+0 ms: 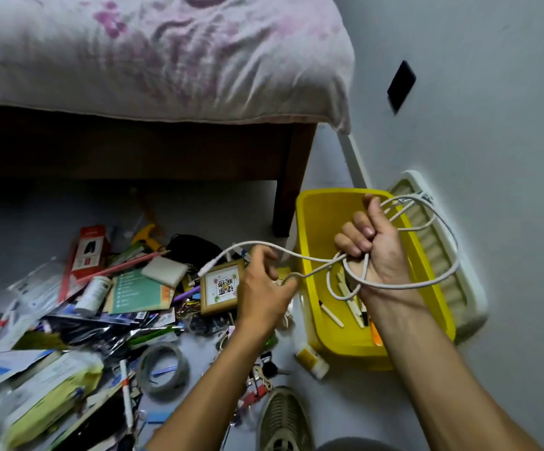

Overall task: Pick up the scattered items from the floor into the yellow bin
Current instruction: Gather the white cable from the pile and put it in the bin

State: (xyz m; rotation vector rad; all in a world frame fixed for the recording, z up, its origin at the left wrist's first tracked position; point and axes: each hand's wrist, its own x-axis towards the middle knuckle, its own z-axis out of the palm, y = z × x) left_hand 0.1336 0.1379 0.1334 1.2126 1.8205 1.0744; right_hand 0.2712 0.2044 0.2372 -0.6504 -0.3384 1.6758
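Left of the yellow bin [309, 222], the left hand [264, 288] pinched the white cable [300, 255]; above the bin, the right hand [370, 245] gripped its loops. Loose coils could have snagged the rim and spilled outside.

Bed [153, 56] with pink floral cover, dark wooden frame and leg [291, 177]. Grey wall [491, 76] bearing a black rectangular plate [401, 84]. White slatted basket [449, 255] against wall. Grey shoe [283, 421] at bottom edge.
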